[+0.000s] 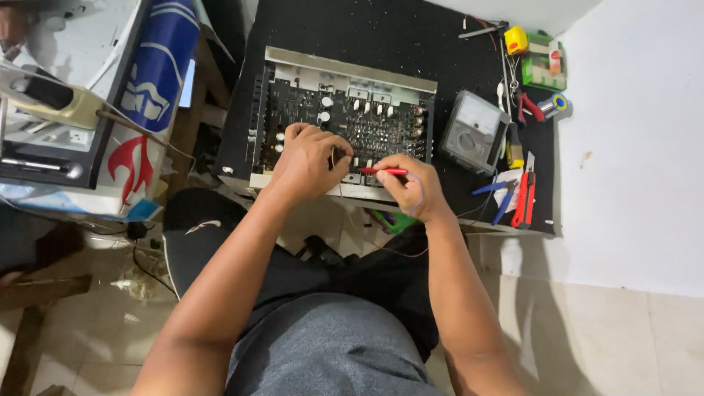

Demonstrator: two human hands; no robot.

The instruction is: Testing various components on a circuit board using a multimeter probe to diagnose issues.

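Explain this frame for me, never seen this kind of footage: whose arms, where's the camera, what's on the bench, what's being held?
The one picture comes from a camera on the person's head, looking down, so both arms are the wearer's own. On a dark mat lies an opened electronics chassis with its circuit board showing. The left hand rests on the board's near edge, fingers curled; what it pinches, if anything, cannot be told. The right hand holds a red probe pointed at the board. Right of the chassis sits a grey needle meter, with red-handled cutters, blue-handled pliers and a solder spool nearby.
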